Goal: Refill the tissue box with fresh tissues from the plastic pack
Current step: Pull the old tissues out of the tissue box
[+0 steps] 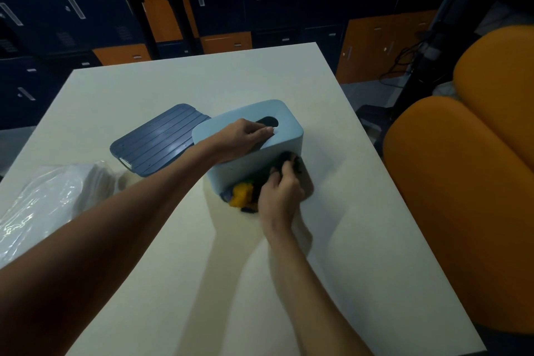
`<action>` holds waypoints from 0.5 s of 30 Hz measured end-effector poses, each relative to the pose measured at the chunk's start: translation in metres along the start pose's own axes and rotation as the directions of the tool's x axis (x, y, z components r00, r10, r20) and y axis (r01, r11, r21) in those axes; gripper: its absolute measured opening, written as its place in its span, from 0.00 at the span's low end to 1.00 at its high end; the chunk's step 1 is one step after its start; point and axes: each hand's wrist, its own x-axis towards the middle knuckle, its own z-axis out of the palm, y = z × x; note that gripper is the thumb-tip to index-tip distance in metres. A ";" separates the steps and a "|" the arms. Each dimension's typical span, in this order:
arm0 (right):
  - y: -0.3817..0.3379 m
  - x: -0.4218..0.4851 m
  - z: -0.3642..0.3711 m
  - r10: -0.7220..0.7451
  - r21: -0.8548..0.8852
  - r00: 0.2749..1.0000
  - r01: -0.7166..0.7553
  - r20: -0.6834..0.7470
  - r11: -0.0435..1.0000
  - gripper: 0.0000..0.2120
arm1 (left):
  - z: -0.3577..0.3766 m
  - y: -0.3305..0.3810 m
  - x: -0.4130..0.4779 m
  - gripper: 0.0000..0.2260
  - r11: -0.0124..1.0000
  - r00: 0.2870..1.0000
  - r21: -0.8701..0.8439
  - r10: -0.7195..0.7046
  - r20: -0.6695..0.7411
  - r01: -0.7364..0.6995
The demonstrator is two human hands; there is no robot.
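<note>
On the pale surface, the plastic pack lies at the left edge, the light-blue tissue box stands tilted mid-surface beside its dark slatted lid, the left hand grasps the box's top by the slot, and the right hand curls around a blurred dark object at its lower edge.

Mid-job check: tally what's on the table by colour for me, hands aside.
Light blue: 1, the tissue box
Dark blue: 1, the slatted lid
Clear: 1, the plastic pack of tissues
Mixed: 1, the yellow-and-black item at the box's near edge, kind unclear
Total: 4
</note>
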 end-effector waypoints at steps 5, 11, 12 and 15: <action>0.002 0.058 -0.021 0.108 0.009 0.993 -0.108 -0.047 0.994 0.20 | 0.000 -0.003 0.001 0.21 1.000 1.000 -0.016 0.006 -0.014 -0.006; -0.003 0.005 -0.004 0.063 -0.066 0.998 -0.061 0.021 0.996 0.20 | 0.000 -0.003 0.002 0.21 1.000 1.000 -0.004 0.005 -0.013 -0.005; -0.003 -0.010 -0.001 0.064 -0.055 0.993 -0.059 0.098 0.997 0.19 | 0.001 -0.003 0.003 0.21 1.000 1.000 -0.003 0.004 -0.005 -0.004; -0.002 -0.022 -0.011 0.091 -0.007 0.965 -0.092 0.245 0.996 0.16 | 0.002 -0.004 0.005 0.20 1.000 1.000 0.000 0.007 -0.007 -0.007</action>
